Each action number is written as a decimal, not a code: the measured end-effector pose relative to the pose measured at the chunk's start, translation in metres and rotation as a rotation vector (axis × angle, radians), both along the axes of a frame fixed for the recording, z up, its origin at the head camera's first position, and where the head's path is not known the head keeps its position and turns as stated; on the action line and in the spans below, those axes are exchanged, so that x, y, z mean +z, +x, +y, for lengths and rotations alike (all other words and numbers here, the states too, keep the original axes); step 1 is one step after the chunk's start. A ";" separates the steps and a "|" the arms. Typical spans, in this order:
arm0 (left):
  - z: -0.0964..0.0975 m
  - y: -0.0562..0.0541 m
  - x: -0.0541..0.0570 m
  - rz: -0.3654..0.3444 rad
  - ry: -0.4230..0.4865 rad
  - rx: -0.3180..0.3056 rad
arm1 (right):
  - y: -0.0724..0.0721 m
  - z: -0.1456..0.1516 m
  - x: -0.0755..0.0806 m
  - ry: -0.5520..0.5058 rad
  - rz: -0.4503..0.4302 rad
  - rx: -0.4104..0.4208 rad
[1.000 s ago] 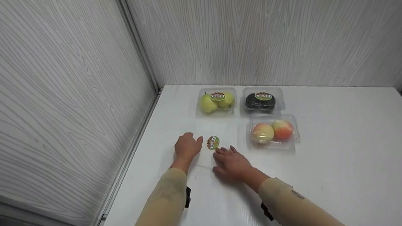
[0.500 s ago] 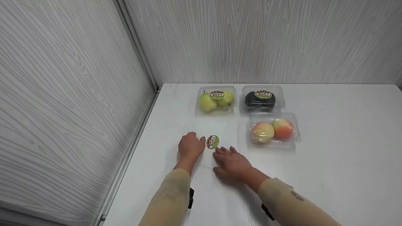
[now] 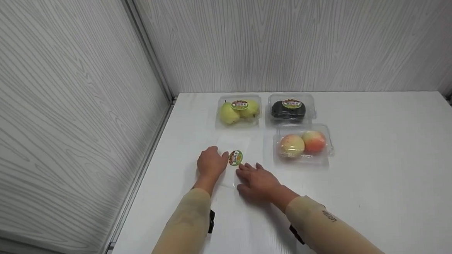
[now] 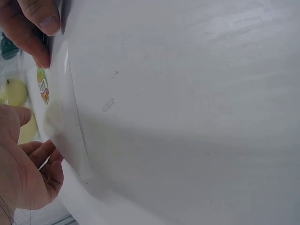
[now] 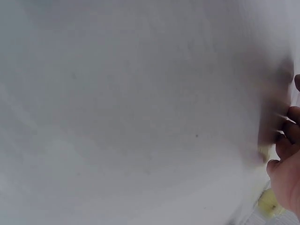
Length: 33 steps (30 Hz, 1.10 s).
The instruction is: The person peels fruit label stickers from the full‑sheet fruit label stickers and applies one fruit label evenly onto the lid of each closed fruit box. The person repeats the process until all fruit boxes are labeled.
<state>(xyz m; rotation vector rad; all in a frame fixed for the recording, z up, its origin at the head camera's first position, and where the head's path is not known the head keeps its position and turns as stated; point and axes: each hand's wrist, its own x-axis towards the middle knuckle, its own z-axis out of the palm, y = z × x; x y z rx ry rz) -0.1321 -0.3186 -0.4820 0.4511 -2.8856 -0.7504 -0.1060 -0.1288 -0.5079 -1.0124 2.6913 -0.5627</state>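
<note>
A round fruit label sticker (image 3: 235, 158) lies on a pale backing sheet (image 3: 242, 141) on the white table. My left hand (image 3: 211, 162) rests along the sheet's left side, its thumb close to the sticker's left edge. In the left wrist view the fingers of the left hand (image 4: 28, 164) bend loosely and touch the sheet. My right hand (image 3: 258, 181) lies palm down, fingertips at the sticker's lower right edge. Only part of the right hand (image 5: 288, 150) shows at the right wrist view's edge. Whether a fingernail is under the sticker cannot be seen.
Clear boxes of pears (image 3: 230, 113) and of dark fruit (image 3: 288, 113), both with labels on their lids, stand at the back. A clear box of peaches (image 3: 292, 146) without a visible label stands in front of them. Walls close the left and back.
My left hand has shifted slightly right over the sheet, bringing the thumb nearer the sticker. The right hand has stayed almost still. The head view has drifted slightly.
</note>
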 end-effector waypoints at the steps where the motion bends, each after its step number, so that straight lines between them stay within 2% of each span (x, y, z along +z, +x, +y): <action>1: 0.000 -0.001 0.001 -0.003 0.017 0.000 | 0.000 0.000 0.000 0.002 -0.001 -0.003; 9: -0.005 -0.009 0.007 -0.064 0.189 0.028 | 0.000 0.000 -0.002 0.011 -0.025 -0.016; 16: -0.004 -0.016 0.015 -0.157 0.261 0.039 | 0.000 -0.001 0.001 0.003 -0.026 -0.022; 19: -0.001 -0.017 0.017 -0.172 0.232 0.025 | -0.001 0.000 0.001 -0.002 -0.018 -0.014; 24: 0.002 -0.016 0.017 -0.182 0.101 -0.013 | -0.001 0.001 -0.002 -0.012 -0.004 -0.006; 27: 0.005 -0.016 0.017 -0.192 0.070 -0.031 | -0.002 0.001 -0.004 -0.019 0.012 -0.007; 33: 0.006 -0.023 0.008 -0.201 0.031 -0.019 | -0.003 0.002 -0.003 -0.023 0.031 0.007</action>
